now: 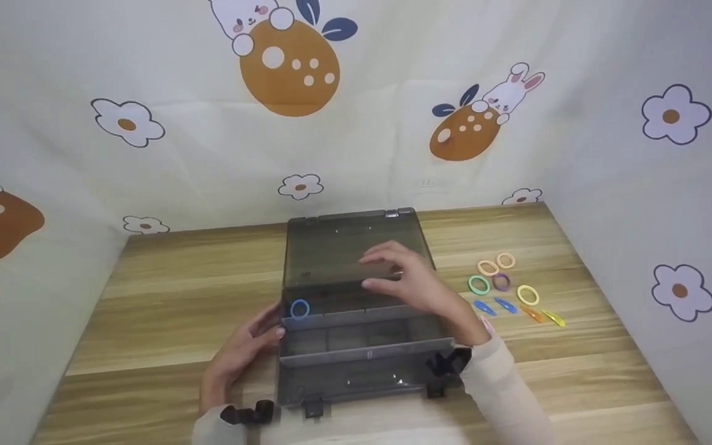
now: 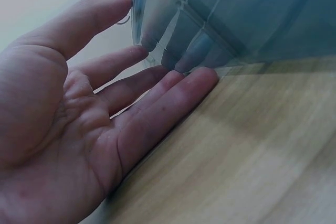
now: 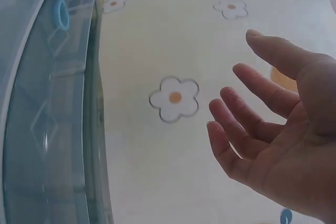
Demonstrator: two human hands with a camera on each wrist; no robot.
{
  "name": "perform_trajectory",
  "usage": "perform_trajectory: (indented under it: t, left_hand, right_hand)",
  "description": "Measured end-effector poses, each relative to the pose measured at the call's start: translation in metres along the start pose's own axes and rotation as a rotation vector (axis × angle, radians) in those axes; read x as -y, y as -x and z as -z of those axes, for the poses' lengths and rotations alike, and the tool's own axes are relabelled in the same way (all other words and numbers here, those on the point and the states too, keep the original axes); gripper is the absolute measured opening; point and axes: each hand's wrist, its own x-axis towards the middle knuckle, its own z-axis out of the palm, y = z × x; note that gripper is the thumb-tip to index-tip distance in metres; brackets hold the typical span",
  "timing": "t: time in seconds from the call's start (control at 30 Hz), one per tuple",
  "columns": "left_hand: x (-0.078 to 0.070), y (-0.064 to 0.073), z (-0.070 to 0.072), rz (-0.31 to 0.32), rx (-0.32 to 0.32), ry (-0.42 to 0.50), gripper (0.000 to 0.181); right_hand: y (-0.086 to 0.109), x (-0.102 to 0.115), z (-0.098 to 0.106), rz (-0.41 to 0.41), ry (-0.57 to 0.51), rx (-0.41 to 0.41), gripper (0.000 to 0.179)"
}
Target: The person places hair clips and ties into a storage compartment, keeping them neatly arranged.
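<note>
A smoky grey see-through plastic box (image 1: 362, 357) lies on the table with its lid (image 1: 337, 247) folded back. Thin walls split it into long rows. One blue hair tie (image 1: 300, 309) sits at the left end of the far row; the right wrist view catches this blue hair tie (image 3: 61, 14) too. My left hand (image 1: 246, 346) touches the box's left side, fingers fairly straight, as the left wrist view confirms at the box wall (image 2: 236, 19). Above the box hovers my right hand (image 1: 415, 281), its fingers loosely bent and holding nothing.
Right of the box lie loose hair ties, among them a green one (image 1: 479, 285), a purple one (image 1: 501, 282) and a yellow one (image 1: 528, 295). Nearer are several snap clips, including an orange clip (image 1: 531, 313). A printed cloth (image 1: 381, 142) hangs behind the wooden table (image 1: 164, 296).
</note>
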Motion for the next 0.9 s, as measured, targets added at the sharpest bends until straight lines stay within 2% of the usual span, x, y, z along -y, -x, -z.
perform_trajectory:
  t: [0.1, 0.5, 0.7, 0.9]
  left_hand:
    - [-0.001, 0.000, 0.001, 0.008, -0.005, -0.006, 0.069]
    - [-0.002, 0.000, 0.000, 0.007, -0.018, -0.006, 0.068]
    - [-0.002, 0.000, -0.001, 0.012, -0.030, -0.025, 0.068]
    - [0.000, 0.000, -0.001, 0.019, -0.027, -0.007, 0.068]
  right_hand:
    - [0.008, -0.009, 0.013, -0.008, -0.011, -0.059, 0.034]
    - [0.038, -0.052, 0.039, -0.173, -0.058, -0.224, 0.029]
    - [0.058, -0.075, 0.051, -0.234, -0.024, -0.274, 0.031]
    - [0.079, -0.096, 0.073, -0.282, -0.011, -0.283, 0.034]
